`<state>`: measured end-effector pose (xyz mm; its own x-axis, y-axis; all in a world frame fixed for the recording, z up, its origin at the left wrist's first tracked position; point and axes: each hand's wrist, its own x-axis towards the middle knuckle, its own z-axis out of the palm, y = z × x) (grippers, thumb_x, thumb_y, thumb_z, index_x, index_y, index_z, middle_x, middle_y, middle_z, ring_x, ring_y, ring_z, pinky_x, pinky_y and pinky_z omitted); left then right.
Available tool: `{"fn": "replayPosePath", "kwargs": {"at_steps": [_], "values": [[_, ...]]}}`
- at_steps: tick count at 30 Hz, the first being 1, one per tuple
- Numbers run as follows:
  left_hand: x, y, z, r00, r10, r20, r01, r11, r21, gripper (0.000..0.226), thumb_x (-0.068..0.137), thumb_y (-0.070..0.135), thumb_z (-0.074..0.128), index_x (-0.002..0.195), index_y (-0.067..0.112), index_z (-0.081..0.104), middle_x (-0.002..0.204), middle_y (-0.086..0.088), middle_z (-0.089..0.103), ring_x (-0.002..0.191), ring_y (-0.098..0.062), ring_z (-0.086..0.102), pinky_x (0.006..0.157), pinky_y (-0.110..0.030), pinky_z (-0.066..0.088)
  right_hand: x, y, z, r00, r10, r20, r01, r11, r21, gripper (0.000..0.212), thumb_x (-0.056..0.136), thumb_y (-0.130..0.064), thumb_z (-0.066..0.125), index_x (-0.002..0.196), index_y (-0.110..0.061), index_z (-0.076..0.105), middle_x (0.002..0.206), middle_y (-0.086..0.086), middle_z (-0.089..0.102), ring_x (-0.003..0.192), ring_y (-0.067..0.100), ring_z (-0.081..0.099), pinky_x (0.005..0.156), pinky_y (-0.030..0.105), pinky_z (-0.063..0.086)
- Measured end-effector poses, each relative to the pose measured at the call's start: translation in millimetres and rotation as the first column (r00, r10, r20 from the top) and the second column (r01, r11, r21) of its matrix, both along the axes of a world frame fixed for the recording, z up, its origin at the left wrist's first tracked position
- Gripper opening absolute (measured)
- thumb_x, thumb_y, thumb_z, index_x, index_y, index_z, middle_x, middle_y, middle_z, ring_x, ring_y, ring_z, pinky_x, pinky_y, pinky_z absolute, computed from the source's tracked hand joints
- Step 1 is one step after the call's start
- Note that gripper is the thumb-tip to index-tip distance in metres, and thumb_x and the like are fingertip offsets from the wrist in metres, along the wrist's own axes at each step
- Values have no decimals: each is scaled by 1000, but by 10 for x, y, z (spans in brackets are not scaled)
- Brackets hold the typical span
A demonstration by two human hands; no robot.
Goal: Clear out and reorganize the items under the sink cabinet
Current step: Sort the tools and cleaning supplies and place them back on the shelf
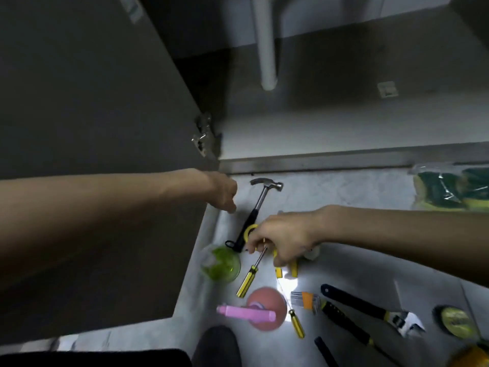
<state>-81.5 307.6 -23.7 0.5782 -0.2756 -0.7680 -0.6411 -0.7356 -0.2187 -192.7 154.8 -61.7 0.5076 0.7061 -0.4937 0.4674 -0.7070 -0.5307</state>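
Tools lie spread on a pale, marble-patterned floor in front of the open sink cabinet, whose dark matte door swings out at left on a metal hinge. A white plastic drain pipe hangs inside the cabinet.

The right hand curls its fingers down onto a yellow-handled tool just right of the hammer grip; what the tool is cannot be told, as the hand hides most of it. The left hand sits at the door's lower edge with fingers bent under; whether it grips anything cannot be told.

The claw hammer, with steel head, chrome shaft and black rubber grip, lies diagonally at far centre. Near it, a striped yellow-and-black screwdriver has its thin shaft reaching under the right hand. A round translucent green container is at left. Nearer lie a pink cylindrical bottle across a salmon disc, a second small screwdriver, and an adjustable wrench at right.
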Motion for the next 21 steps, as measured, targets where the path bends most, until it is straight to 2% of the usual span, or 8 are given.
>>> {"fn": "replayPosePath", "kwargs": {"at_steps": [3,6,8,10,13,17,19,21], "values": [[-29,184,-207,990,117,-82,-112,992,64,40,88,45,67,85,5,64,79,-10,66,69,-28,59,73,-39,54,-277,266,-279,992,119,-50,-116,992,51,81,74,-21,84,145,-27,44,135,-2,49,126,18,45,103,36,43],[-162,235,-303,980,157,-121,-141,981,133,54,79,57,73,73,6,55,64,-9,61,56,-28,59,62,-35,53,-564,310,-489,995,102,-13,-97,978,185,88,72,-32,86,147,-27,40,139,-4,46,127,18,39,102,30,39],[-296,296,-361,963,198,-181,-157,964,217,61,70,64,76,70,6,60,54,-9,63,49,-27,61,56,-30,54,-728,299,-581,997,67,25,-71,955,290,81,72,-37,86,142,-24,47,136,-5,50,122,16,41,103,28,37],[-426,338,-400,963,174,-205,-114,955,274,58,67,63,78,61,7,62,43,-5,60,42,-24,59,54,-26,53,-867,291,-641,995,8,99,-46,921,387,53,80,-36,81,126,-21,60,123,-4,60,113,15,48,103,31,37],[-581,365,-460,981,86,-173,-41,966,254,43,76,46,76,62,7,61,49,-6,62,46,-24,59,56,-27,55,-1004,275,-651,981,-129,146,52,896,441,23,92,-35,68,109,-19,65,104,-4,64,98,16,52,91,36,44],[-646,340,-448,988,31,-150,6,971,240,22,79,23,68,84,2,68,62,-8,65,46,-20,57,49,-22,48,-1028,116,-439,973,-231,14,196,855,480,24,91,-47,64,99,-25,57,94,-7,57,89,11,49,84,34,46],[-591,258,-382,985,-2,-171,47,964,261,16,80,18,67,69,7,62,56,-5,59,45,-18,51,51,-23,44,-976,-24,-282,936,-352,21,300,824,481,32,87,-61,60,86,-32,47,87,-9,53,82,9,49,79,33,46],[-458,115,-267,976,7,-217,51,964,261,26,83,19,69,60,11,58,59,-4,59,46,-17,47,50,-24,41,-842,-223,-151,852,-519,72,428,768,476,45,82,-71,53,83,-26,50,83,-5,57,76,12,53,72,34,47]]}}
